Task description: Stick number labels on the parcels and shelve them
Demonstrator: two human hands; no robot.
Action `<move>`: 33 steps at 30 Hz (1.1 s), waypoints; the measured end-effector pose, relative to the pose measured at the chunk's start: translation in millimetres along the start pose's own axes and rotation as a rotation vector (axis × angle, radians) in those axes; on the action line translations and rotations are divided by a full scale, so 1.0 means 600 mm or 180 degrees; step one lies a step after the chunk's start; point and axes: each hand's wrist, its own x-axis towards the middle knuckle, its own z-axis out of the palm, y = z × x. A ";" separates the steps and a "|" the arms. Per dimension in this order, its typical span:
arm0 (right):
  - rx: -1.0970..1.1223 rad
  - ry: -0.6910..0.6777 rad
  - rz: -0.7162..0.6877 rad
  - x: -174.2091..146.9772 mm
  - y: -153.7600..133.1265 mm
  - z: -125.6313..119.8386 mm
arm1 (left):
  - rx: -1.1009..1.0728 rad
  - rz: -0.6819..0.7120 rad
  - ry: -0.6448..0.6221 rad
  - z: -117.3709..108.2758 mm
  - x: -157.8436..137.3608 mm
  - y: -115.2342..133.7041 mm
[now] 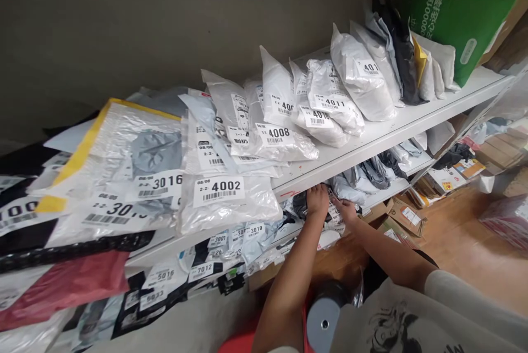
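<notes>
Both of my hands reach under the upper shelf to the row of parcels on the shelf below. My left hand [317,201] has its fingers curled over a black plastic parcel bag [300,205]; the fingertips are partly hidden. Just right of it, my right hand [345,210] grips the edge of the same dark bagging beside a white number label [336,213]. Grey parcel bags [348,188] stand packed behind and to the right of my hands.
The upper shelf [350,149] juts out above my hands, loaded with numbered white parcel bags [272,136]. A green box [462,23] stands at its far end. Cardboard boxes [406,215] lie low on the right. A grey-and-black round object [324,320] is below my arms.
</notes>
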 end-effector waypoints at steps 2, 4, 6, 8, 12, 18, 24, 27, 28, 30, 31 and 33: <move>0.0202 -0.0156 0.0138 -0.013 0.000 -0.015 | -0.0008 -0.0014 0.0014 0.000 0.001 0.000; 0.0288 -0.0253 0.0217 -0.028 -0.001 -0.036 | -0.0017 -0.0022 0.0044 -0.002 0.001 0.001; 0.0279 -0.0299 0.0203 -0.043 -0.006 -0.059 | -0.0019 -0.0046 0.0099 -0.005 -0.001 0.001; 0.0269 -0.0329 0.0095 -0.056 -0.015 -0.075 | -0.0016 0.0027 0.0194 -0.009 -0.004 -0.002; 0.0253 -0.0335 -0.0570 -0.064 -0.036 -0.080 | -0.0118 0.1154 0.0043 -0.010 -0.012 -0.020; 0.0017 -0.0689 -0.0928 -0.032 -0.035 -0.058 | -0.0055 0.1117 -0.0224 -0.021 -0.009 -0.024; 0.0247 -0.0527 -0.1108 -0.010 -0.027 -0.059 | 0.0096 0.0648 0.0111 -0.035 0.002 -0.032; 0.0372 -0.0318 -0.1060 -0.003 -0.029 -0.058 | 0.0192 0.0409 -0.0135 -0.028 0.001 -0.045; 0.0424 -0.0268 -0.1054 -0.002 -0.029 -0.057 | 0.0222 0.0389 -0.0143 -0.025 0.000 -0.047; 0.0474 -0.0217 -0.1009 -0.001 -0.030 -0.055 | 0.0296 0.0372 -0.0101 -0.020 0.001 -0.046; 0.0446 -0.0232 -0.0997 -0.002 -0.029 -0.054 | 0.0331 0.0357 -0.0067 -0.018 0.004 -0.044; 0.0241 -0.0378 -0.1126 -0.003 -0.028 -0.050 | 0.0314 0.0323 0.0043 -0.015 0.015 -0.038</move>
